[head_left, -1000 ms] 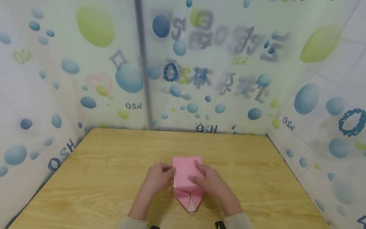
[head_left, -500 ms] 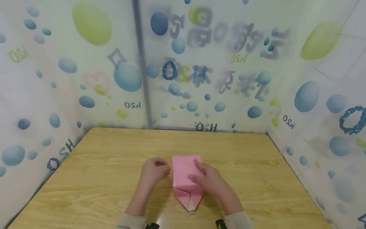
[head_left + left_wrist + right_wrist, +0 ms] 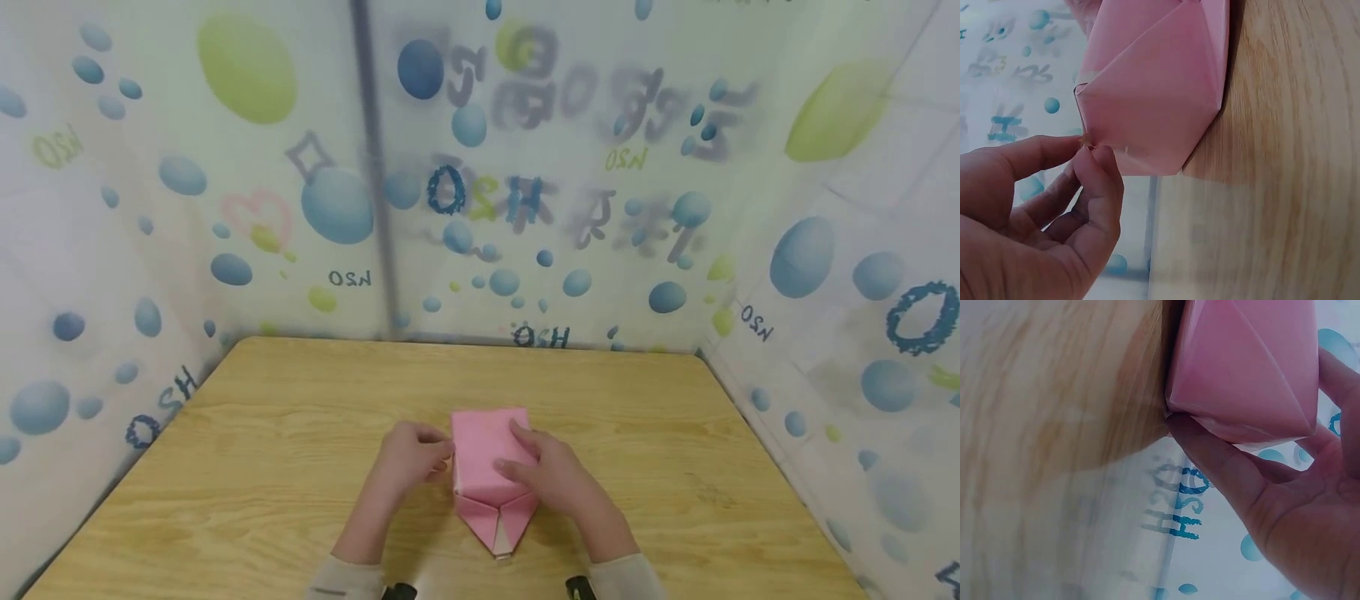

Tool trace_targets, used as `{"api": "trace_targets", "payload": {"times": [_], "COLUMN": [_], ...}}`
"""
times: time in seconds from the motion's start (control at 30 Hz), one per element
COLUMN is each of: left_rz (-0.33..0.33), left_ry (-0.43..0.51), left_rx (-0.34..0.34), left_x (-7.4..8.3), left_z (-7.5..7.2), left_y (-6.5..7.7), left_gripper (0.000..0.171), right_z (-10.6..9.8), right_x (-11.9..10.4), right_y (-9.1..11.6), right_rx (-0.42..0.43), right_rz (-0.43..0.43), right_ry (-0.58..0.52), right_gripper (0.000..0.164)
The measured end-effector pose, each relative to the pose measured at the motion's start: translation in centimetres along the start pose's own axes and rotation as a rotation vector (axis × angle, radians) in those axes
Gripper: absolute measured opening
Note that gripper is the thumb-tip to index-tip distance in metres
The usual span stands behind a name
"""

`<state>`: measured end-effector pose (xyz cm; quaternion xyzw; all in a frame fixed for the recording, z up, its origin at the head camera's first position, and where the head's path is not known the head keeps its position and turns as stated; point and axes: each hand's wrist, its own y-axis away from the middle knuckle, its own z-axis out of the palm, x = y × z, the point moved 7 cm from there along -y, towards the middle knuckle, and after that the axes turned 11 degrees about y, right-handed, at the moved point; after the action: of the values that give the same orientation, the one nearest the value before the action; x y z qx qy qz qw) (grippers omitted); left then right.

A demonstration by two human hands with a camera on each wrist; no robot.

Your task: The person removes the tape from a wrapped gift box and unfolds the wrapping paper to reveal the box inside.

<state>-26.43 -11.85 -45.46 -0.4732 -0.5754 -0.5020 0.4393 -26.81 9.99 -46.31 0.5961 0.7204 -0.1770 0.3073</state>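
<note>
A box wrapped in pink paper [image 3: 487,450] lies on the wooden table, its near end folded into a pointed flap with a pale strip down the middle. My right hand [image 3: 558,475] grips it from the right, thumb on the top face and other fingers along the far side. At the left edge is my left hand [image 3: 408,458], thumb and forefinger meeting right at the paper's corner. In the left wrist view these fingertips pinch a small translucent bit of tape [image 3: 1085,141] against the folded end, where a shiny strip shows on the paper.
The wooden table [image 3: 262,467] extends on all sides of the box. A white curtain [image 3: 600,275] printed with blue and green drops and letters stands behind and on both sides. Black wrist gear [image 3: 579,587] shows at the bottom edge by the pale sleeves.
My left hand drew away from the box's left edge to the left, then came back to it. The right hand and the box have stayed where they were.
</note>
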Motion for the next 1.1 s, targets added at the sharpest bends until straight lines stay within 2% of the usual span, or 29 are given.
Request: {"api": "trace_targets", "payload": {"times": [0.23, 0.37, 0.5, 0.8, 0.93, 1.1], "left_rz": [-0.037, -0.051, -0.062, -0.068, -0.067, -0.076], "left_ry": [0.135, 0.164, 0.139, 0.013, 0.024, 0.116], "left_rx": [-0.001, 0.004, -0.005, -0.024, -0.037, -0.097], "left_x": [-0.4, -0.43, -0.34, 0.2, -0.08, -0.76], "left_z": [0.0, -0.07, -0.06, 0.03, 0.04, 0.12], "left_y": [-0.43, -0.78, -0.98, -0.66, -0.76, -0.99], "left_gripper": [0.015, 0.019, 0.024, 0.014, 0.013, 0.016], "right_z": [0.02, -0.01, -0.11, 0.0, 0.06, 0.09], "right_x": [0.06, 0.06, 0.08, 0.29, 0.48, 0.4], "right_y": [0.03, 0.02, -0.01, -0.19, -0.25, -0.24], "right_rx": [-0.007, -0.007, 0.001, -0.01, -0.016, -0.024], "right_rz": [-0.013, -0.014, -0.008, -0.003, 0.01, 0.009], "right_ry": [-0.011, -0.008, -0.001, -0.005, -0.018, -0.03], "right_gripper": [0.073, 0.073, 0.073, 0.073, 0.073, 0.072]}}
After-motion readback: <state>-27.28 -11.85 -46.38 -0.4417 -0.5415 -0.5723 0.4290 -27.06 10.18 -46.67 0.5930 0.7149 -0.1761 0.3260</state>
